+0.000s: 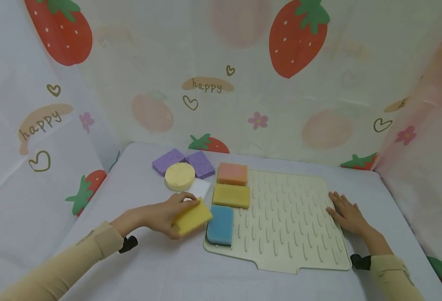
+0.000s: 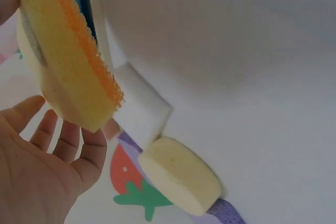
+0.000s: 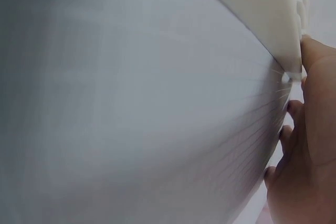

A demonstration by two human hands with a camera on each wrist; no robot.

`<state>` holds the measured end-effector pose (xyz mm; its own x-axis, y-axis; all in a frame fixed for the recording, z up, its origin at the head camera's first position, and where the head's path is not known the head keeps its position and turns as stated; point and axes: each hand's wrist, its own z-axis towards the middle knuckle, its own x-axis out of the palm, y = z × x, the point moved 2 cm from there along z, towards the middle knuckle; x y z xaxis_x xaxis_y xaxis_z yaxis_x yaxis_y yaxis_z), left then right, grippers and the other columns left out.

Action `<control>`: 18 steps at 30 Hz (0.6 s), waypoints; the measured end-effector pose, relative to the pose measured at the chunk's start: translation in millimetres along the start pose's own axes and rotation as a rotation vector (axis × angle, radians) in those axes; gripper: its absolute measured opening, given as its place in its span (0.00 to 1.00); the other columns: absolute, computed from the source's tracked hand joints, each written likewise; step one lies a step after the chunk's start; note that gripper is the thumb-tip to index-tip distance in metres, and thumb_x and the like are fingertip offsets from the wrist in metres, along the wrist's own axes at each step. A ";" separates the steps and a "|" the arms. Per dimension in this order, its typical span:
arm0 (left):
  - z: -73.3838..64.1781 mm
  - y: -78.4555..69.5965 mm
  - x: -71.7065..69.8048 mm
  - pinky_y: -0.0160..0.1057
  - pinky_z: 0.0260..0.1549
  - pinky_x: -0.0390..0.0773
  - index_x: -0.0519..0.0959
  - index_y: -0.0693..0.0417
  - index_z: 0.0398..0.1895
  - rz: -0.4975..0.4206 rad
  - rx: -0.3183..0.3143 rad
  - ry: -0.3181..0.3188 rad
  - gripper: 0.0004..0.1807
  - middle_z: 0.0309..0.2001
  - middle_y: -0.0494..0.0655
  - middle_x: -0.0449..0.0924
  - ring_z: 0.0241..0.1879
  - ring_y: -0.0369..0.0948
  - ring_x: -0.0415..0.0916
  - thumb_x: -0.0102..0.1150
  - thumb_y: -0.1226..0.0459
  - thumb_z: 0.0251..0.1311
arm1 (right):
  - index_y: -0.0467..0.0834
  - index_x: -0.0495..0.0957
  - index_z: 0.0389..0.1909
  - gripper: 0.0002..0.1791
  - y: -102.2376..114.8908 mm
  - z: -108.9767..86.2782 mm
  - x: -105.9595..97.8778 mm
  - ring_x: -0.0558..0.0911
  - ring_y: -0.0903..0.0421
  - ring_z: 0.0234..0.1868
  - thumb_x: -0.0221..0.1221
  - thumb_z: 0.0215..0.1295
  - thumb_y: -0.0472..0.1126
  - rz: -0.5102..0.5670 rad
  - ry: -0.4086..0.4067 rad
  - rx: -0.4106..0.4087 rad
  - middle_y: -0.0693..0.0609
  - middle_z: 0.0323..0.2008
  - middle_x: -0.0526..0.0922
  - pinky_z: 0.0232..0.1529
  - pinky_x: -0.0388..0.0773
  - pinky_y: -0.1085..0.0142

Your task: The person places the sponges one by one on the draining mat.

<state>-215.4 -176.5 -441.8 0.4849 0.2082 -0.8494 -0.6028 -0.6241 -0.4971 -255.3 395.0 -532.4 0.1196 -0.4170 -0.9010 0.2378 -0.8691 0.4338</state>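
My left hand (image 1: pixel 167 215) grips a yellow sponge (image 1: pixel 194 217) just left of the mat, fingers and thumb at its edges. In the left wrist view this sponge (image 2: pixel 68 51) shows an orange scouring layer along one side. A cream ribbed drying mat (image 1: pixel 285 221) lies on the white table. Down its left side sit a pink-and-orange sponge (image 1: pixel 232 173), another yellow sponge (image 1: pixel 231 195) and a blue sponge (image 1: pixel 220 225). My right hand (image 1: pixel 350 215) rests flat at the mat's right edge, thumb and a fingertip touching it.
Behind my left hand are two purple sponges (image 1: pixel 169 161), a round cream sponge (image 1: pixel 180 176) and a white block (image 1: pixel 200 187), partly hidden by the fingers. A strawberry-print cloth (image 1: pixel 240 96) hangs behind the table and at its sides.
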 end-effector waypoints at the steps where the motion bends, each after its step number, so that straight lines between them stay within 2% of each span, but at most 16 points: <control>1: 1.2 -1.9 0.2 0.42 0.52 0.68 0.51 0.47 0.72 -0.005 0.006 -0.014 0.52 0.66 0.44 0.47 0.57 0.39 0.54 0.69 0.55 0.43 | 0.40 0.45 0.72 0.37 -0.4 -0.1 0.1 0.44 0.30 0.68 0.45 0.70 0.53 -0.001 -0.002 -0.001 0.33 0.70 0.47 0.57 0.35 0.29; 5: 7.4 -8.3 2.1 0.38 0.50 0.68 0.52 0.47 0.71 0.001 0.016 -0.074 0.51 0.66 0.44 0.48 0.56 0.38 0.55 0.68 0.55 0.42 | 0.40 0.45 0.72 0.37 -0.7 -0.7 0.1 0.44 0.30 0.68 0.45 0.70 0.53 0.000 -0.006 -0.006 0.33 0.70 0.47 0.57 0.35 0.29; 10: 16.1 -16.4 5.8 0.38 0.48 0.68 0.52 0.51 0.71 0.003 0.023 -0.129 0.51 0.66 0.49 0.49 0.55 0.40 0.55 0.68 0.56 0.42 | 0.41 0.45 0.72 0.37 -0.5 -1.1 0.2 0.44 0.30 0.68 0.45 0.70 0.53 0.003 -0.007 -0.002 0.33 0.70 0.47 0.57 0.34 0.29; 14: 22.2 -21.9 9.3 0.38 0.47 0.68 0.53 0.53 0.71 0.005 0.005 -0.147 0.52 0.66 0.51 0.51 0.55 0.42 0.56 0.68 0.55 0.42 | 0.41 0.45 0.72 0.37 0.3 -1.3 0.0 0.44 0.30 0.68 0.45 0.70 0.53 0.008 -0.002 0.001 0.33 0.70 0.46 0.57 0.34 0.29; 18: 28.4 -26.9 14.0 0.37 0.47 0.68 0.53 0.52 0.71 -0.009 -0.033 -0.164 0.52 0.66 0.49 0.51 0.54 0.40 0.55 0.69 0.55 0.40 | 0.41 0.44 0.72 0.37 0.3 -1.2 0.2 0.43 0.31 0.68 0.44 0.70 0.53 0.012 -0.003 -0.003 0.33 0.70 0.46 0.57 0.34 0.29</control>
<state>-210.5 -135.4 -445.3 0.3791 0.3324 -0.8636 -0.5763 -0.6454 -0.5014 -254.1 394.9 -532.5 0.1195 -0.4280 -0.8958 0.2396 -0.8632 0.4444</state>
